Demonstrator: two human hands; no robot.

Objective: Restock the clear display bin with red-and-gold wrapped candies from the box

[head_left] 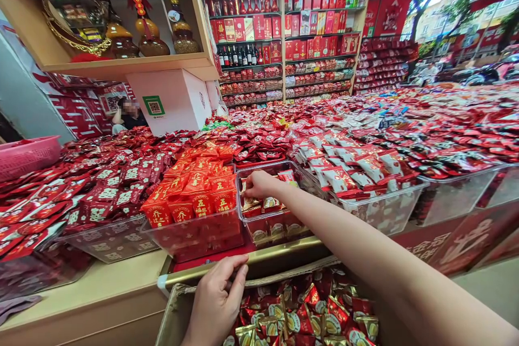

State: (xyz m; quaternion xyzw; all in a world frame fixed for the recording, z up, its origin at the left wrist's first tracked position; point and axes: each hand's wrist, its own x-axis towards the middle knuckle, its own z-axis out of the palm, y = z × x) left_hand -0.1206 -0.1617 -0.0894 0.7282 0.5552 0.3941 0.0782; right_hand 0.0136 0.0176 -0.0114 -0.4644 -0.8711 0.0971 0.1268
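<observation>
My right hand (259, 186) reaches into a clear plastic bin (271, 220) that is partly filled with small red and gold wrapped sweets. Its fingers are curled downward over the bin's left side, and what they hold, if anything, is hidden. My left hand (221, 298) is closed at the near rim of the counter, thumb and fingers around the edge of an open cardboard box (174, 316). Inside that box lie many red and gold wrapped sweets (302, 318) with a pale round picture on the wrappers.
Left of the bin stands a tub of bright red packets (198, 194); to its right is a tub of red and white packets (371, 170). A gold-coloured counter edge (284, 251) runs before them. A display cabinet (133, 62) overhangs the left, where a person (132, 116) sits behind.
</observation>
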